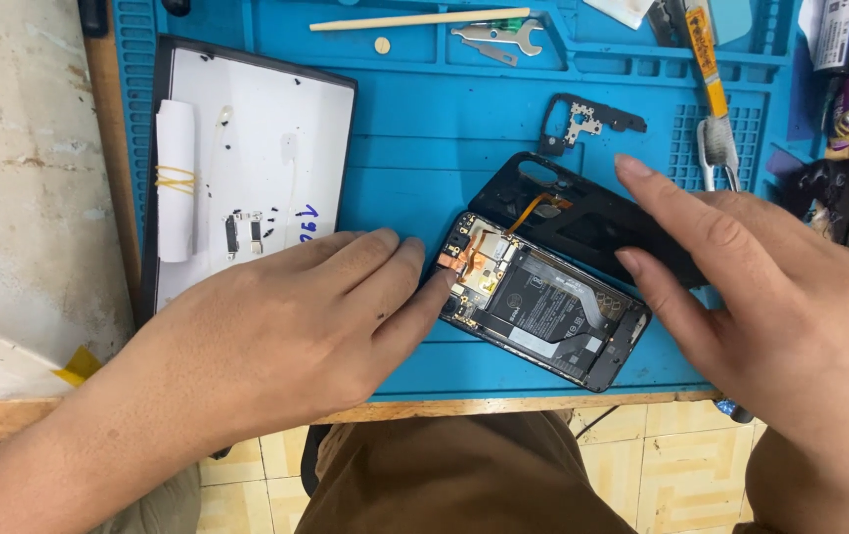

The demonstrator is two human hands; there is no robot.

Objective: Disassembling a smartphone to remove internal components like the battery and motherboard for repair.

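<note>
Blue repair mat on your bench: opened phone (pixel 543 307), back cover (pixel 592 232) lifted beside it.
Your left hand (pixel 286 336) presses flat, fingers together, by the board; right hand (pixel 770 307) hovers spread. Next, likely free the orange flex gently.

The left hand (pixel 286 326) reaches in from the lower left of the frame, palm down, fingers together and extended. The right hand (pixel 770 297) enters from the right, fingers spread, index finger outstretched.
</note>
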